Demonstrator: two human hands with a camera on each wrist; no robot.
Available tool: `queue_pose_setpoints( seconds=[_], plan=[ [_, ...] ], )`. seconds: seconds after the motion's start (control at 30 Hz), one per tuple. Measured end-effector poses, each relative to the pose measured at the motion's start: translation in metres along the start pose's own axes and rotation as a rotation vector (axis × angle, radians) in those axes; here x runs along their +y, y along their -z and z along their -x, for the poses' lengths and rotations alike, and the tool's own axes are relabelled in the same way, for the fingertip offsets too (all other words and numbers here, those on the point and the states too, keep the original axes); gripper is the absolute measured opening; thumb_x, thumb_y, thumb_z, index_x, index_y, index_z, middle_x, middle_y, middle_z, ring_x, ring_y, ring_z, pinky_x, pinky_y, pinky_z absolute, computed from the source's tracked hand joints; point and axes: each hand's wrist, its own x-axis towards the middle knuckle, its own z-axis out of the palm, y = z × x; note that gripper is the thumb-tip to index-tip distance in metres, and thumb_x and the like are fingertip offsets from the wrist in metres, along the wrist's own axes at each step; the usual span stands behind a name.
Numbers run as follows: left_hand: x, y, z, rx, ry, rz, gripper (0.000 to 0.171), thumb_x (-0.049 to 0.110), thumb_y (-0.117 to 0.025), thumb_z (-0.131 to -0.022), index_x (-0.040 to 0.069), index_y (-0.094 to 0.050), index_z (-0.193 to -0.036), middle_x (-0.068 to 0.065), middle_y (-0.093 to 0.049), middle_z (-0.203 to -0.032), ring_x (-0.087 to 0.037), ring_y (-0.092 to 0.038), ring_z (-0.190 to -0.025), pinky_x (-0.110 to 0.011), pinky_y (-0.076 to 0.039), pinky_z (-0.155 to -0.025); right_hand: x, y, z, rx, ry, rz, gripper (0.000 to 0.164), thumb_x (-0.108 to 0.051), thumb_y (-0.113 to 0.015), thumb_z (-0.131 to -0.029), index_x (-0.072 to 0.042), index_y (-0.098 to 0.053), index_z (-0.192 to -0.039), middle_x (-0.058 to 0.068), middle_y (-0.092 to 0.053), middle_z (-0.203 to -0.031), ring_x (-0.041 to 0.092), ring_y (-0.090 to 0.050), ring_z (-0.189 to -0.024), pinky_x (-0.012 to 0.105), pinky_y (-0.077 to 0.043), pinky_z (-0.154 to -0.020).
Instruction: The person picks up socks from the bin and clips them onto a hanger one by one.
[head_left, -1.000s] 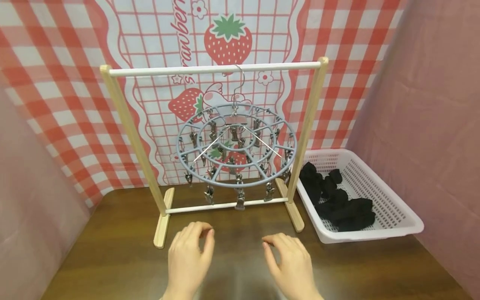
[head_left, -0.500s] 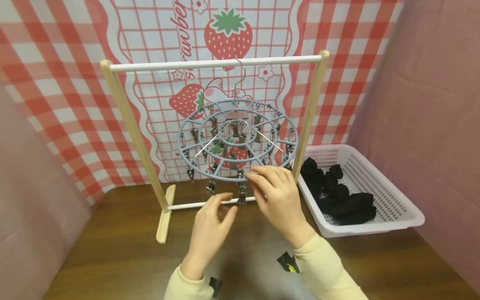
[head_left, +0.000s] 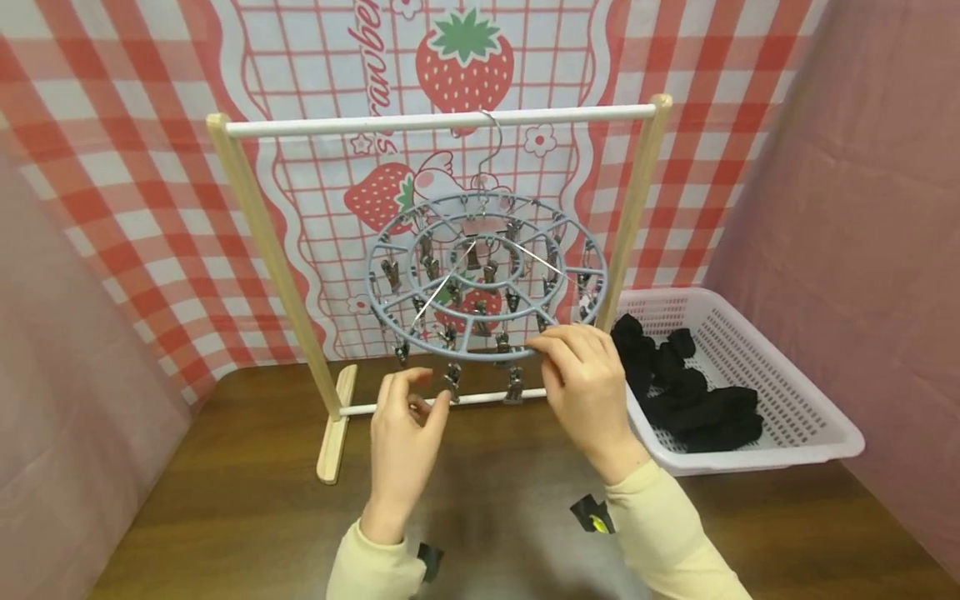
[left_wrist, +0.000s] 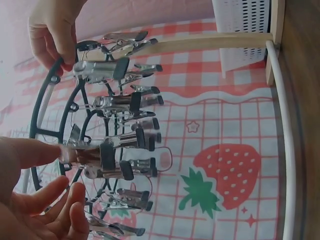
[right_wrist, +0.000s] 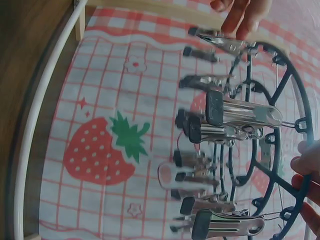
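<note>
Pinching hand: right hand (head_left: 588, 383), thumb and fingertips on either side of the round clip hanger (head_left: 486, 318), at the near right of its outer rim (head_left: 480, 356).
Loose hand: left hand (head_left: 408, 437), fingers bent and apart, just beside a dangling clip (head_left: 452, 380); whether a fingertip touches it, I cannot tell.
Round hanger: hung by its wire hook (head_left: 499, 137) over the desk (head_left: 225, 500); probably light and fairly stiff, apt to swing or turn.
Best hold: the rim between clips, thumb opposite fingers, as smooth plastic could slip.
Metal clips: shiny with dark tips, likely springy and slick; their thin links may tangle.
Desk: brown, wood-look, faintly glossy.
Basket (head_left: 772, 457): white, perforated, at the right, with black fabric pieces (head_left: 705, 417) inside, presumably soft.
Rack (head_left: 275, 275): pale wooden posts; its white top bar (head_left: 375, 125) carries the hook.
Room: red-checked strawberry cloth (head_left: 720, 150) behind, plain pink drape (head_left: 862, 250) at the right.
</note>
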Motion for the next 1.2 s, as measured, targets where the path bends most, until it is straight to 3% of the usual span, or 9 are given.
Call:
queue_pose_setpoints(
  seconds=[0.27, 0.5, 0.77, 0.87, 1.07, 1.2],
  plan=[
    [-0.003, 0.000, -0.004, 0.078, 0.048, 0.021, 0.027, 0.005, -0.071, -0.085, 0.002, -0.059, -0.109, -0.010, -0.058, -0.099, -0.012, -0.052, -0.068, -0.019, -0.043, -0.057, 0.023, 0.007, -0.002, 0.028, -0.068, 0.015, 0.019, 0.011, -0.058, -0.082, 0.000, -0.072, -0.088, 0.014, -0.071, -0.089, 0.034, -0.064, -0.091, 0.046, -0.049, -0.088],
    [-0.001, -0.001, -0.010, -0.061, 0.049, 0.099, 0.040, 0.006, -0.071, -0.087, 0.004, -0.060, -0.125, -0.012, -0.067, -0.108, -0.013, -0.058, -0.072, -0.020, -0.048, -0.061, 0.032, 0.011, -0.001, 0.024, -0.117, 0.022, 0.016, 0.012, -0.061, -0.082, 0.002, -0.071, -0.088, 0.018, -0.069, -0.093, 0.036, -0.064, -0.090, 0.046, -0.051, -0.084],
    [0.007, -0.001, -0.009, -0.068, 0.016, 0.186, 0.021, 0.006, -0.068, -0.090, 0.003, -0.068, -0.111, -0.010, -0.072, -0.098, -0.008, -0.055, -0.070, -0.019, -0.046, -0.058, 0.029, 0.010, 0.002, 0.014, -0.119, 0.013, 0.016, 0.011, -0.059, -0.082, 0.001, -0.071, -0.088, 0.016, -0.070, -0.094, 0.035, -0.064, -0.091, 0.046, -0.050, -0.086],
    [0.010, 0.000, -0.008, -0.084, 0.048, 0.224, 0.022, 0.007, -0.066, -0.091, 0.003, -0.067, -0.113, -0.012, -0.072, -0.098, -0.005, -0.056, -0.069, -0.020, -0.049, -0.059, 0.027, 0.011, 0.003, 0.018, -0.116, 0.014, 0.018, 0.011, -0.058, -0.082, 0.001, -0.071, -0.087, 0.016, -0.070, -0.094, 0.035, -0.064, -0.092, 0.046, -0.050, -0.086],
    [0.011, 0.004, -0.005, -0.138, 0.157, 0.331, 0.025, 0.008, -0.066, -0.092, 0.003, -0.064, -0.117, -0.015, -0.068, -0.099, -0.014, -0.065, -0.072, -0.022, -0.056, -0.067, 0.026, 0.013, 0.004, 0.017, -0.105, 0.022, 0.020, 0.011, -0.057, -0.081, 0.001, -0.072, -0.089, 0.015, -0.071, -0.095, 0.034, -0.065, -0.094, 0.046, -0.051, -0.087],
    [0.011, 0.009, 0.000, -0.160, 0.162, 0.358, 0.023, 0.009, -0.061, -0.096, 0.003, -0.061, -0.118, -0.015, -0.069, -0.102, -0.009, -0.066, -0.074, -0.021, -0.055, -0.071, 0.026, 0.015, 0.005, 0.013, -0.099, 0.021, 0.020, 0.011, -0.057, -0.081, 0.001, -0.072, -0.090, 0.015, -0.071, -0.096, 0.034, -0.066, -0.096, 0.045, -0.051, -0.089]
  ],
)
